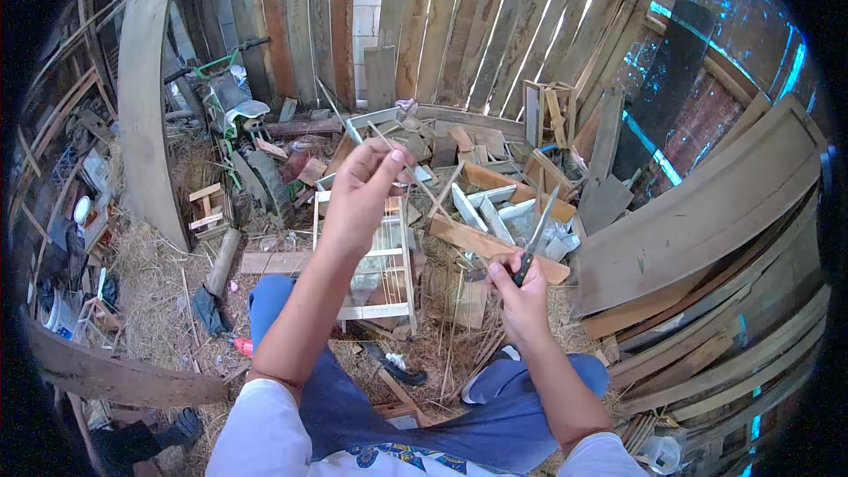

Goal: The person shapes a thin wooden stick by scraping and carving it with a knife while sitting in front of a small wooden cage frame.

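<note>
My left hand (367, 181) is raised at the middle of the head view, its thumb and fingers pinched on a thin wooden stick (422, 184). One end of the stick slants down to the right past the fingers. Lower and to the right, my right hand (519, 296) is wrapped round the black handle of a knife (539, 230), its blade pointing up, apart from the stick. Below my left hand, in front of my knees, stands a light wooden frame (375, 311) with crossbars and thin upright rods.
Wood scraps and boxes (486, 212) are heaped beyond the frame. Long boards (707, 212) lean at the right, and a tall plank (146, 97) stands at the left. A wheeled green-framed object (234, 115) is by the plank wall. Straw (159, 300) covers the ground.
</note>
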A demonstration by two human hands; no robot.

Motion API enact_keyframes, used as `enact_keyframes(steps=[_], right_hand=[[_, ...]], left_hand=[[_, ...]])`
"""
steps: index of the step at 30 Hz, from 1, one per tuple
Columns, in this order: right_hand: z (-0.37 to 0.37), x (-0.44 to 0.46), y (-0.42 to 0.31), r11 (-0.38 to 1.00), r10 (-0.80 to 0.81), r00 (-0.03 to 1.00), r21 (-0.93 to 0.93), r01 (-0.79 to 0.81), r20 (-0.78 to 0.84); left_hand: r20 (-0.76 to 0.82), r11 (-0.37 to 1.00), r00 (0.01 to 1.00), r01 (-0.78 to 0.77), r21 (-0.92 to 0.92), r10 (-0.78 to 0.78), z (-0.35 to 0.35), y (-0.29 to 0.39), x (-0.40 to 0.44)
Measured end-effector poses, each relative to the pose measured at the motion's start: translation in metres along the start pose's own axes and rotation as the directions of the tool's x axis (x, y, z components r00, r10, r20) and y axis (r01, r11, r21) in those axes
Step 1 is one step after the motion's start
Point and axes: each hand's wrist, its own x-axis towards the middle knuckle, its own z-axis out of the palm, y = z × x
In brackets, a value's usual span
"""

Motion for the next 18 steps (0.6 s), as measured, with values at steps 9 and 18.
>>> enact_keyframes(steps=[9,18], right_hand=[[-0.015,0.018,-0.009,0.994,-0.074,0.995,-0.085,0.068,-0.066],[-0.020,0.026,-0.015,0.639,-0.455,0.872,-0.748,0.180,-0.179]], left_hand=[[0.003,0.996,1.000,0.017,-0.086,-0.017,-0.014,-0.003,0.006],[0.013,0.999,0.999,-0.033,0.033,0.033,-0.018,-0.017,-0.001]])
